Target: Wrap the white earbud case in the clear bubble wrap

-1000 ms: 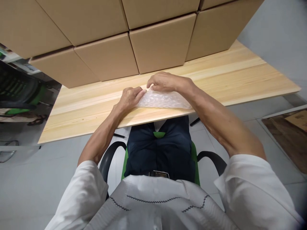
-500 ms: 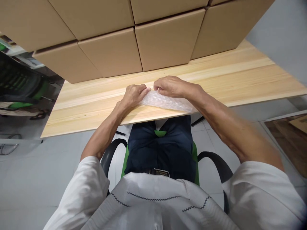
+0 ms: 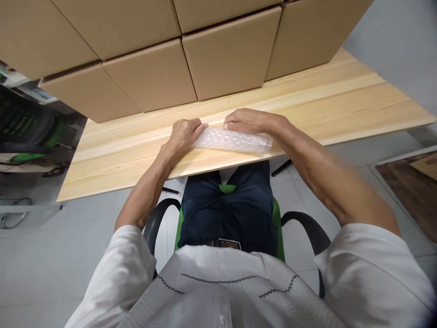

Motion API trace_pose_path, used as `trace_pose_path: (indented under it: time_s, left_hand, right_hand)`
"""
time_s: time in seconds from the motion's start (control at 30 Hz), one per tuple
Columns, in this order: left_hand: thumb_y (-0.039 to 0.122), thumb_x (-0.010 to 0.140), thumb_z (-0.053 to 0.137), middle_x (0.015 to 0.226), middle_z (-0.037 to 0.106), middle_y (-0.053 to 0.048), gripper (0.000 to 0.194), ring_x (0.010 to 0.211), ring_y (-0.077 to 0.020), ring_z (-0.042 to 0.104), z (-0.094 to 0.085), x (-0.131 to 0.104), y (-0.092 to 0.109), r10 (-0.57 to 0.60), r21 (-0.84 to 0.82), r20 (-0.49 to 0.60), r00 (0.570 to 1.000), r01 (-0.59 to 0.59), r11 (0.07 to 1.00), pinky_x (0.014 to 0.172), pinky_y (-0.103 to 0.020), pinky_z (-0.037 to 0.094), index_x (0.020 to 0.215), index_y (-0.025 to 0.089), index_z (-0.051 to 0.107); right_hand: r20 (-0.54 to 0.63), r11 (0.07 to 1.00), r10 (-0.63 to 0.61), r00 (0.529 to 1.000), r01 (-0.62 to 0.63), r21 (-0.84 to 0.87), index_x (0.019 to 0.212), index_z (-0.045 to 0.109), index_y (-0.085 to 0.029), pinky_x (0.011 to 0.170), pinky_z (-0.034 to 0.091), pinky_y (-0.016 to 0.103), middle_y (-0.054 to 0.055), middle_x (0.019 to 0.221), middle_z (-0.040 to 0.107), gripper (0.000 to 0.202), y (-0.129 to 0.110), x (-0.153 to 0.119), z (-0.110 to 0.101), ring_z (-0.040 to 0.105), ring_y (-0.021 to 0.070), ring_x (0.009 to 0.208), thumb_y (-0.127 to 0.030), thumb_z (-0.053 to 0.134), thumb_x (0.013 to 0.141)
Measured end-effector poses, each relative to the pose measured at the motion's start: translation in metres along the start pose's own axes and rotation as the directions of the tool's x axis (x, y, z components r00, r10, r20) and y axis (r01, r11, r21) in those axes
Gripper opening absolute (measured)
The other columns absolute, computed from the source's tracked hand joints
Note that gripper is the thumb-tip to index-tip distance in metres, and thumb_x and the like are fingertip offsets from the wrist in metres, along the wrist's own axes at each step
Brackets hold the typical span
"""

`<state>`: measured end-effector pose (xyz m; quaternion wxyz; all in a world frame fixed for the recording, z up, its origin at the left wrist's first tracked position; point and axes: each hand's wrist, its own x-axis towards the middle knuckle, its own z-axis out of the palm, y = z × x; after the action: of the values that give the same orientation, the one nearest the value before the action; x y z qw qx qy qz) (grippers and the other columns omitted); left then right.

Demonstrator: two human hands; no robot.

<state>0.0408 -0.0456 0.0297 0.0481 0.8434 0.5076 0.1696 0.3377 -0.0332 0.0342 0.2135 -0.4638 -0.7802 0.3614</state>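
Observation:
A narrow, whitish bundle of bubble wrap (image 3: 235,140) lies near the front edge of the wooden table (image 3: 317,105), running left to right between my arms. My left hand (image 3: 186,133) is closed on its left end, thumb along the top. Over the far edge of the bubble wrap my right hand (image 3: 244,120) bends down, fingers curled together and pressed on it. The right hand's fingertips are partly hidden behind the hand. Whether anything lies inside the wrap, I cannot tell.
Stacked cardboard boxes (image 3: 232,52) line the back of the table. A black and green chair (image 3: 30,123) stands off to the left, with part of a person's foot (image 3: 54,169) beside it. My own chair's armrests (image 3: 305,230) flank my legs. A grey wall (image 3: 403,50) is at right.
My hands are slightly farther apart along the bubble wrap. The wrap's right end now lies flatter on the table and shows more. The whole view has shifted a little.

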Motion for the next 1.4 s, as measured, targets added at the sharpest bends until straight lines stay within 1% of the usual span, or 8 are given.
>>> trace_pose_path:
  time_s: [0.1, 0.27, 0.4, 0.53, 0.67, 0.9, 1.07, 1.4]
  left_hand:
    - [0.049, 0.114, 0.059, 0.081, 0.077, -0.012, 0.044, 0.083, -0.0287, 0.069, 0.000, 0.009, -0.001, -0.030, 0.020, 0.051, 0.998, 0.029, 0.999, 0.083, -0.041, 0.044, 0.082, 0.023, 0.073]
    - [0.045, 0.110, 0.063, 0.075, 0.076, -0.012, 0.041, 0.082, -0.0293, 0.068, 0.002, 0.020, -0.006, -0.062, 0.018, 0.096, 0.993, 0.061, 0.998, 0.081, -0.041, 0.045, 0.078, 0.023, 0.076]
    - [0.046, 0.109, 0.063, 0.079, 0.080, -0.014, 0.040, 0.084, -0.0306, 0.070, 0.008, 0.023, -0.010, -0.080, 0.035, 0.073, 0.994, 0.078, 0.996, 0.080, -0.041, 0.046, 0.082, 0.022, 0.079]
    - [0.042, 0.110, 0.059, 0.088, 0.084, -0.016, 0.038, 0.089, -0.0328, 0.073, 0.014, 0.022, -0.009, -0.127, 0.109, 0.048, 0.991, 0.121, 0.987, 0.082, -0.041, 0.047, 0.086, 0.022, 0.081]
    - [0.042, 0.112, 0.058, 0.100, 0.087, -0.020, 0.039, 0.100, -0.0372, 0.078, 0.017, 0.020, -0.006, -0.193, 0.144, 0.050, 0.980, 0.185, 0.972, 0.086, -0.043, 0.049, 0.090, 0.022, 0.083]
    - [0.045, 0.113, 0.061, 0.094, 0.086, -0.019, 0.040, 0.097, -0.0360, 0.076, 0.021, 0.019, -0.011, -0.190, 0.087, 0.020, 0.982, 0.188, 0.978, 0.089, -0.043, 0.052, 0.089, 0.022, 0.083]
    - [0.041, 0.114, 0.058, 0.104, 0.089, -0.020, 0.040, 0.101, -0.0356, 0.079, 0.012, 0.017, 0.003, -0.243, 0.133, 0.054, 0.969, 0.234, 0.963, 0.092, -0.042, 0.055, 0.095, 0.020, 0.086]
    - [0.041, 0.120, 0.047, 0.129, 0.090, -0.020, 0.047, 0.124, -0.0365, 0.082, -0.008, 0.009, 0.032, -0.324, 0.252, 0.137, 0.936, 0.283, 0.925, 0.101, -0.040, 0.057, 0.117, 0.019, 0.089]
  right_hand:
    - [0.032, 0.998, -0.032, 0.999, 0.034, -0.059, 0.072, 0.068, -0.027, 0.088, 0.056, 0.043, 0.000, 0.074, 0.074, 0.046, 0.002, 0.000, -0.014, 0.070, 0.0247, 0.083, -0.057, 0.088, 0.100]
    - [-0.193, 0.967, -0.196, 0.961, 0.157, -0.200, 0.079, 0.070, -0.028, 0.098, 0.056, 0.047, 0.004, 0.079, 0.076, 0.047, -0.007, -0.005, -0.020, 0.076, 0.0304, 0.097, -0.065, 0.082, 0.105]
    - [-0.220, 0.889, -0.271, 0.937, 0.156, -0.430, 0.107, 0.082, -0.024, 0.108, 0.055, 0.052, 0.014, 0.107, 0.086, 0.035, -0.038, -0.017, 0.017, 0.075, 0.0388, 0.121, -0.054, 0.065, 0.116]
    - [-0.173, 0.815, -0.257, 0.951, 0.117, -0.567, 0.133, 0.083, -0.016, 0.117, 0.053, 0.056, 0.022, 0.139, 0.084, 0.039, -0.067, -0.022, 0.068, 0.071, 0.0413, 0.136, -0.026, 0.047, 0.120]
    - [-0.108, 0.782, -0.244, 0.964, 0.130, -0.609, 0.152, 0.076, -0.007, 0.130, 0.047, 0.054, 0.025, 0.154, 0.080, 0.048, -0.065, -0.021, 0.090, 0.071, 0.0391, 0.143, -0.026, 0.044, 0.121]
    - [-0.148, 0.791, -0.264, 0.953, 0.126, -0.598, 0.158, 0.074, -0.011, 0.133, 0.042, 0.054, 0.022, 0.162, 0.077, 0.055, -0.034, -0.012, 0.078, 0.067, 0.0377, 0.151, -0.041, 0.042, 0.125]
    - [-0.153, 0.764, -0.188, 0.970, 0.046, -0.644, 0.146, 0.079, -0.010, 0.121, 0.046, 0.049, 0.023, 0.143, 0.083, 0.057, -0.037, -0.012, 0.071, 0.069, 0.0359, 0.132, -0.043, 0.037, 0.127]
    - [-0.209, 0.765, -0.223, 0.952, 0.038, -0.643, 0.142, 0.080, -0.007, 0.118, 0.048, 0.054, 0.027, 0.144, 0.078, 0.052, -0.039, -0.008, 0.075, 0.063, 0.0412, 0.139, -0.037, 0.040, 0.127]
